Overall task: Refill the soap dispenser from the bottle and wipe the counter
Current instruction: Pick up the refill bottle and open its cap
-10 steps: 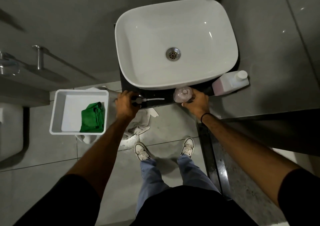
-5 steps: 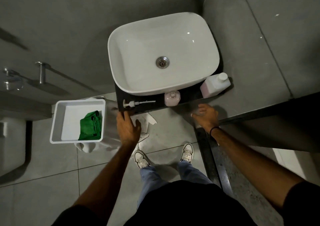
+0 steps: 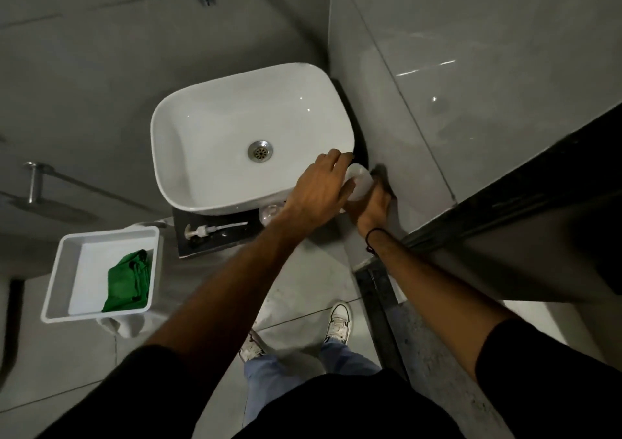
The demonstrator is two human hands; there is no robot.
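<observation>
From the head view, both hands met at the refill bottle (image 3: 359,183), which stood on the dark table (image 3: 218,242) at the right near corner of the white basin (image 3: 208,156), against the wall. The right hand (image 3: 372,208) wrapped the bottle's body from the near side; the left hand (image 3: 319,186) curled over its top, probably at the cap. Just left lay the open dispenser (image 3: 271,211), its pump (image 3: 205,230) lying lengthwise along the table further left. A green cloth (image 3: 128,282) sat in the white tray (image 3: 54,290), far left.
</observation>
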